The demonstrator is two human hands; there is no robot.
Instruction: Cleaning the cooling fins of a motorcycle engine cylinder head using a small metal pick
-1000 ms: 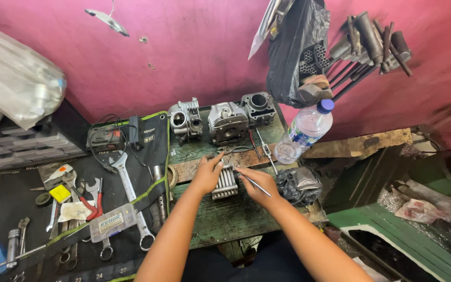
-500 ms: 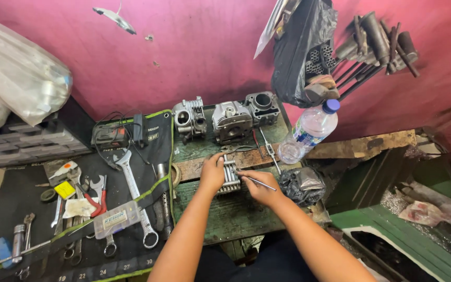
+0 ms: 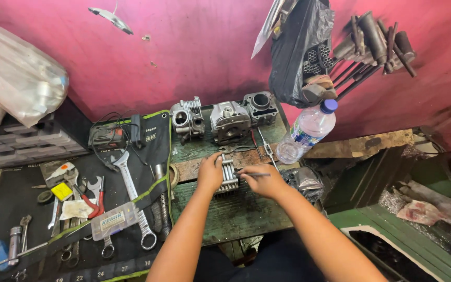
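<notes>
Head view, frame ctr: left hand [image 3: 211, 172] grip clamps finned cylinder [image 3: 229, 176] on worktop [image 3: 236, 214]; right hand [image 3: 263, 181] grip pinches thin rod [image 3: 254, 174].

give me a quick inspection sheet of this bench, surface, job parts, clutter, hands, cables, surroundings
surface: worn green workbench with a rusty strip across it.
job's things: small finned silver metal engine part and thin metal rod tool.
clutter: three grey metal engine parts along the back edge, clear plastic water bottle with blue cap, black tool mat with large chrome spanners, red-handled pliers, small clear plastic box.
hands: left hand grips the finned part; right hand pinches the rod against it.
cables: black leads by a small dark red meter.
surroundings: pink wall, hanging black bag, clear plastic sack, grey drawer unit.
</notes>
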